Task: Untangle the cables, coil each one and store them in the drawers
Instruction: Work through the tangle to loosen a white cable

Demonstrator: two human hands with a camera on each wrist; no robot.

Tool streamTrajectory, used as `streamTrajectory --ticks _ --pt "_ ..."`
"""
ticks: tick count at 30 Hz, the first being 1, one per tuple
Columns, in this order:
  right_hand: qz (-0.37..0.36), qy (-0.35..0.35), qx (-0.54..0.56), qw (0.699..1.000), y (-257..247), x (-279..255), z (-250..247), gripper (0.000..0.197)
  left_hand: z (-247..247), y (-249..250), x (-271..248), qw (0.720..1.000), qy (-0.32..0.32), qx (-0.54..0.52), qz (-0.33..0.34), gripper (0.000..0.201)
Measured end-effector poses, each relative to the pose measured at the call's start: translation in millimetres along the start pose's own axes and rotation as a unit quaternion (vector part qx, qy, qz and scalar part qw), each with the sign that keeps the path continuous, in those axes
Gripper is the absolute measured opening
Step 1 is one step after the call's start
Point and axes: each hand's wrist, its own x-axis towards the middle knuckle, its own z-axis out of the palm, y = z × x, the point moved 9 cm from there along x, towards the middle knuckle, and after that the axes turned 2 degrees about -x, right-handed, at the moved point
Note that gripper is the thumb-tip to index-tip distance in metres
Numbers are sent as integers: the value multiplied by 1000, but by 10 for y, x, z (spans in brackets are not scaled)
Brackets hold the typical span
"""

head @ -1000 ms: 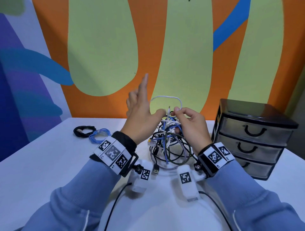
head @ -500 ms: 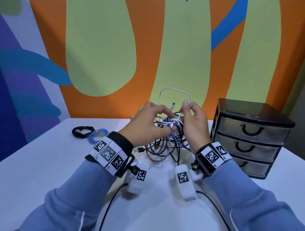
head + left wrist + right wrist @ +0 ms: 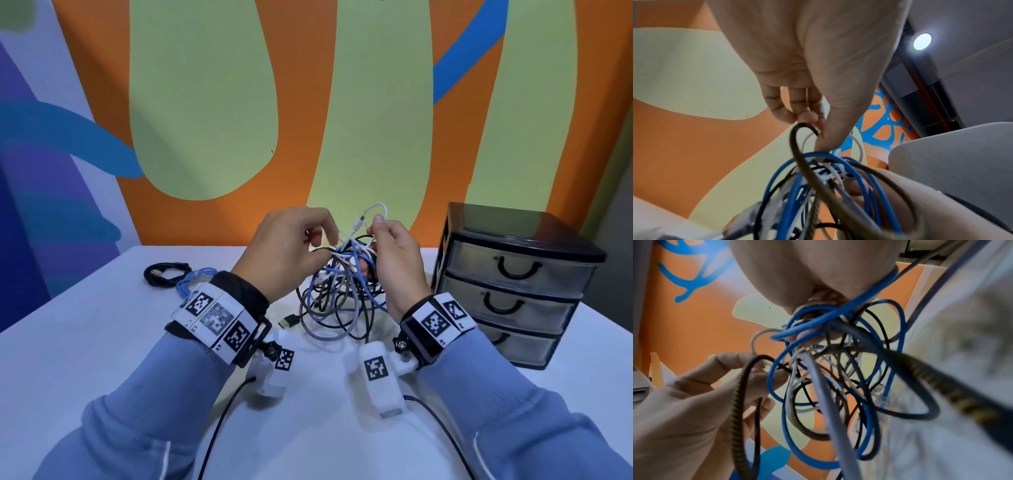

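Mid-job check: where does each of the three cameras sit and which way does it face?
Head: on the head, facing forward and down at the cable tangle; shows both hands and sleeves.
Left wrist: under the left hand, facing up along it at the braided cable it pinches.
Right wrist: under the right hand, looking into the tangle.
All share the tangle.

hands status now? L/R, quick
Left hand: closed, pinching a loop of the dark braided cable out of the tangled bundle of cables.
Right hand: closed, grip on the thin white cable atop that bundle.

White table (image 3: 85, 342), painted wall (image 3: 205, 102) (orange, green, blue), ceiling light (image 3: 922, 41)
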Motion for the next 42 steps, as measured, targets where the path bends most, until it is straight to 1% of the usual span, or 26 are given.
streamTrajectory --ticks 3,6,7,8,9,11,12,13,16,20,23,26,28,31,32,35,37,39,42 --pt "11 -10 7 1000 9 -16 32 20 33 -62 3 998 -29 48 -5 17" --pt "13 -31 44 998 -36 -37 68 4 -9 -86 14 998 -20 59 -7 11" --pt "15 -45 61 997 -54 -53 93 6 -41 -103 16 998 -9 59 -13 9" --pt "19 -64 72 995 -57 -62 123 13 -72 -122 16 998 1 60 -17 8" --pt "20 -85 69 994 -65 -75 162 26 -99 -133 13 998 11 62 -17 7" --pt "13 -124 27 992 -64 -113 236 54 -134 -144 10 998 28 60 -4 9" --pt "8 -134 8 991 -51 -124 260 63 -144 -147 12 998 35 48 4 9" --pt "5 -137 0 991 -47 -135 271 67 -149 -149 14 999 41 30 10 9" --pt "1 -134 0 991 -37 -120 250 68 -151 -140 18 999 47 -25 9 7" --pt "-4 -126 -14 992 2 -88 225 59 -161 -94 21 996 60 -64 -8 11" --pt "-7 -102 -25 994 11 -52 178 54 -120 -132 32 993 60 -91 -37 13" --pt "3 -80 -25 996 27 -22 140 56 -99 -163 14 985 68 -143 -62 9" --pt "9 -70 -28 997 61 9 125 64 -120 -155 11 976 90 -190 -61 7" --pt "24 -64 -38 997 92 19 102 98 -211 -161 2 958 145 -240 -60 4" --pt "29 -64 -38 997 88 18 88 105 -246 -154 -5 952 162 -253 -57 5" --pt "34 -57 -39 997 70 9 50 103 -329 -95 -31 938 203 -279 -36 5" --pt "47 -54 -42 997 107 17 84 110 -394 -41 -52 933 229 -276 -12 6" --pt "62 -44 -17 997 148 24 119 120 -453 -9 -63 928 250 -277 9 8" --pt "84 -26 25 996 181 -4 118 124 -493 -34 -49 910 267 -316 3 8"
